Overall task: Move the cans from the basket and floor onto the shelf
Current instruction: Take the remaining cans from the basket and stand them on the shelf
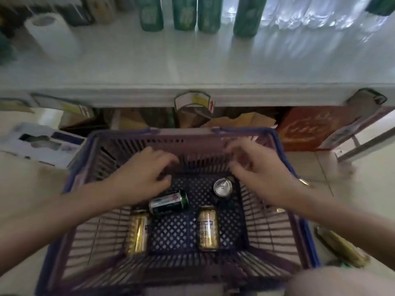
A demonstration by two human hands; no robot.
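Both hands sit inside the purple basket (284, 159), mid-frame. Left hand (141, 176) has loose, spread fingers and holds nothing, hovering just above the green can (168, 202). Right hand (254, 167) is motion-blurred; it looks empty, but the finger pose is hard to read.

Risks: the green can lies on its side and could roll off a hasty grab. The upright silver-topped can (223, 187) stands just below the right hand and a knock would tip it.

Basket holds four cans: green, silver-topped, and two gold cans on their sides, lower left (138, 231) and lower centre (208, 228). Another gold can (342, 246) lies on the floor, lower right. Shelf (192, 67) across the top carries green cans (208, 16).
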